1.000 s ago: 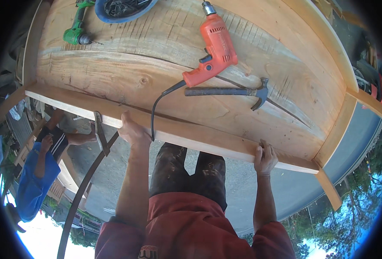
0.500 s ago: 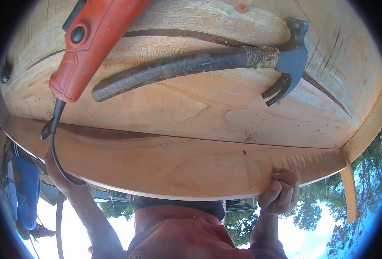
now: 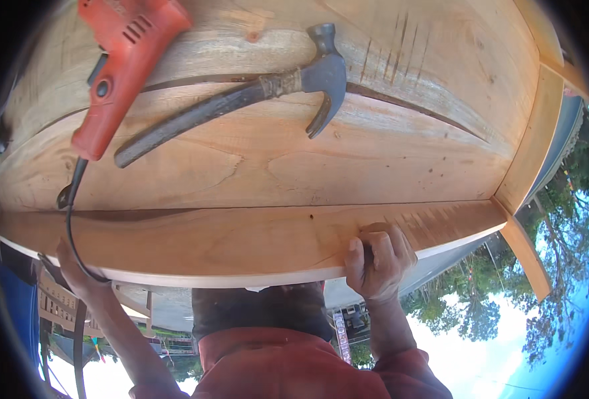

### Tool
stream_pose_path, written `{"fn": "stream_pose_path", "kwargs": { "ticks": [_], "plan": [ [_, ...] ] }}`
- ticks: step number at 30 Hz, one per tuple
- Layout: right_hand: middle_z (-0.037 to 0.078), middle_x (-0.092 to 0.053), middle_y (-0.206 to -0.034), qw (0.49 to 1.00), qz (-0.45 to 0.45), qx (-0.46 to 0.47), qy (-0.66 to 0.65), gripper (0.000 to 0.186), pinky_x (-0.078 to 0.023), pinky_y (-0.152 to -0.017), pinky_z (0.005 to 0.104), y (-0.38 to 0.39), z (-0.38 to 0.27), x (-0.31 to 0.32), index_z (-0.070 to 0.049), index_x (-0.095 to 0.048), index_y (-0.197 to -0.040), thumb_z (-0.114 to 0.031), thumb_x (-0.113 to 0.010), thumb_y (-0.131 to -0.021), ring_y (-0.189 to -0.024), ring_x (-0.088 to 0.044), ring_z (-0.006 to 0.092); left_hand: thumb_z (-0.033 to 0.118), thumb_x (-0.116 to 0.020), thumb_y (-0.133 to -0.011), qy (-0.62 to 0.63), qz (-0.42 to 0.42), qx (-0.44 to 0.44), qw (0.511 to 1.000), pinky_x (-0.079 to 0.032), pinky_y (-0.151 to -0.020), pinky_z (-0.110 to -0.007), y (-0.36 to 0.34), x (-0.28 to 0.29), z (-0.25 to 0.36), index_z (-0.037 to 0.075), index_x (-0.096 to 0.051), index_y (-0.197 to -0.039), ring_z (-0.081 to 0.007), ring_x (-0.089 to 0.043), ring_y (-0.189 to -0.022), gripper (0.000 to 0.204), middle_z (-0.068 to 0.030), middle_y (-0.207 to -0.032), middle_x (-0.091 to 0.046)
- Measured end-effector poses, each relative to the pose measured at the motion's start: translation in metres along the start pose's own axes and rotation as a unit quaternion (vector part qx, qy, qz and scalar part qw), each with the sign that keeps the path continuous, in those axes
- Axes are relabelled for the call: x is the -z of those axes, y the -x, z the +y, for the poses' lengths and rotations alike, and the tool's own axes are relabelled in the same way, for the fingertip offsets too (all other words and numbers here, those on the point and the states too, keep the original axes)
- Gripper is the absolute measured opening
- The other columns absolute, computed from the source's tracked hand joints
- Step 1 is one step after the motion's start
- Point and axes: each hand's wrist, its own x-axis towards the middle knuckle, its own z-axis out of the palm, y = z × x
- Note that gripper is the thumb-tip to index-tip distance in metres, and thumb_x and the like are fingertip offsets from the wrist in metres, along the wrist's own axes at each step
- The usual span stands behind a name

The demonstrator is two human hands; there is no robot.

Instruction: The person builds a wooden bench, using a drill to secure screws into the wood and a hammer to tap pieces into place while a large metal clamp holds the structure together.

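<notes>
A long pale wooden board [image 3: 254,239] runs along the near edge of a broad wooden panel [image 3: 434,100]. My left hand [image 3: 80,269] grips the board's edge at the lower left, partly hidden behind it and a black power cord. My right hand [image 3: 381,259] holds the same board farther right, fingers curled over its top face. On the panel beyond the board lie a red corded drill [image 3: 121,73] at the upper left and a claw hammer [image 3: 208,113] with a dark handle and wrapped neck, its head toward the right.
Wooden rails [image 3: 530,133] frame the panel's right end, with a short piece [image 3: 527,259] sticking out past the near corner. Blue fabric [image 3: 16,299] and slatted wooden furniture [image 3: 55,306] show at the lower left. Trees and bright sky lie beyond at the right.
My view has dropped much closer to the panel since a second ago, then shifted slightly, moving the hammer left in the picture. Both hands have stayed on the board.
</notes>
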Motion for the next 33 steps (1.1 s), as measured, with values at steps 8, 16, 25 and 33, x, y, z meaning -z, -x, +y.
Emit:
{"fn": "stream_pose_path", "kwargs": {
  "ticks": [8,16,25,33],
  "plan": [
    [0.019,-0.069,-0.089,0.951,-0.042,-0.149,-0.267,0.053,-0.054,-0.067,0.0424,-0.099,-0.058,-0.063,0.003,-0.065,-0.112,-0.046,-0.067,-0.092,-0.069,-0.069,0.0292,0.028,-0.065,-0.088,0.091,0.164,-0.065,0.98,-0.054,-0.074,-0.04,-0.01,-0.074,-0.044,-0.009,-0.062,-0.113,-0.0255,-0.065,-0.083,0.045,-0.0145,-0.099,-0.066],
    [0.009,-0.06,-0.089,0.625,0.061,-0.407,-0.664,0.055,-0.056,-0.073,0.0445,-0.178,-0.15,-0.125,0.001,-0.056,-0.119,-0.048,-0.06,-0.095,-0.08,-0.068,0.0273,0.037,-0.064,-0.098,-0.112,-0.012,-0.276,0.955,-0.049,-0.099,-0.038,0.074,0.004,-0.083,-0.009,-0.046,-0.136,-0.0281,-0.063,-0.116,0.062,-0.0226,-0.126,-0.062],
    [0.004,-0.051,-0.072,0.534,0.129,-0.248,-0.798,0.018,-0.042,-0.046,0.0247,-0.129,-0.066,-0.062,-0.004,-0.05,-0.093,-0.019,-0.06,-0.089,-0.053,-0.051,0.0146,0.029,-0.059,-0.101,-0.073,0.052,-0.476,0.875,-0.05,-0.098,-0.04,0.196,0.181,0.026,-0.005,-0.047,-0.139,-0.026,-0.065,-0.11,0.052,-0.0175,-0.127,-0.061],
    [0.002,-0.052,-0.067,0.627,-0.319,-0.092,-0.705,0.033,-0.038,-0.044,0.026,0.157,-0.101,-0.011,-0.009,-0.056,-0.123,-0.035,-0.056,-0.102,-0.047,-0.045,0.0098,0.062,-0.042,-0.101,-0.002,0.0,-0.68,0.733,-0.048,-0.102,-0.044,0.259,0.162,0.21,-0.006,-0.044,-0.139,-0.0324,-0.063,-0.114,0.078,-0.0216,-0.121,-0.064]
  ]
}}
